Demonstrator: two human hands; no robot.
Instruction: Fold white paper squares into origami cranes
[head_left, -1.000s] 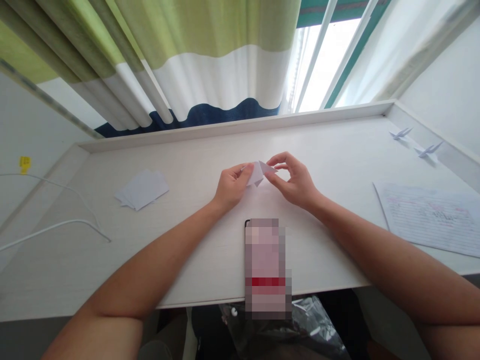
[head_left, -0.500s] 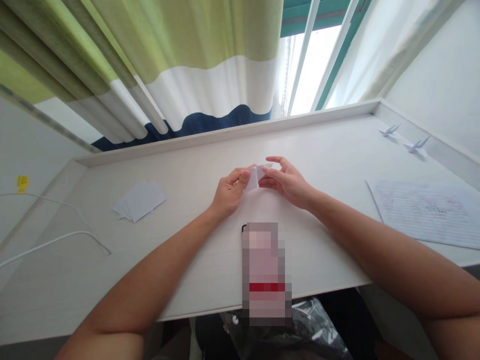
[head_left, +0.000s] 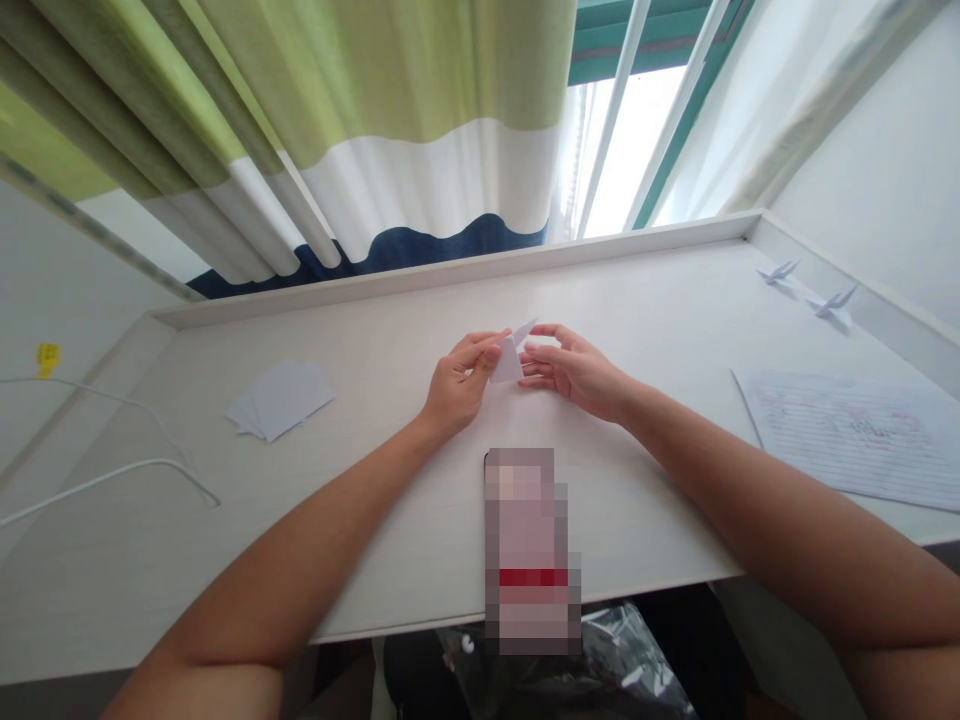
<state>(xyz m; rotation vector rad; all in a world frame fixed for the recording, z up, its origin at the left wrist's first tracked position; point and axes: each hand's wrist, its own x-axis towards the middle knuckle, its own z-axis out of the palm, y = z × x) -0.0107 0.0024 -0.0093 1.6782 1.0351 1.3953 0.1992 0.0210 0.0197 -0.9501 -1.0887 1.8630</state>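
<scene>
A small piece of folded white paper (head_left: 511, 358) stands on the white desk (head_left: 390, 500) between my two hands. My left hand (head_left: 457, 382) pinches its left side with thumb and fingers closed. From the right, my right hand (head_left: 571, 368) presses its fingers together on the other side. A thin flap of the paper points up and to the right.
A phone (head_left: 531, 548) lies at the near desk edge below my hands. A stack of white paper squares (head_left: 281, 398) sits at the left, a white cable (head_left: 112, 478) further left. A lined written sheet (head_left: 851, 432) lies right, with two folded paper cranes (head_left: 806, 288) at the far right corner.
The paper went from a spread, wider shape to a narrower folded one. My right hand moved in closer to the left hand and lowered onto the paper.
</scene>
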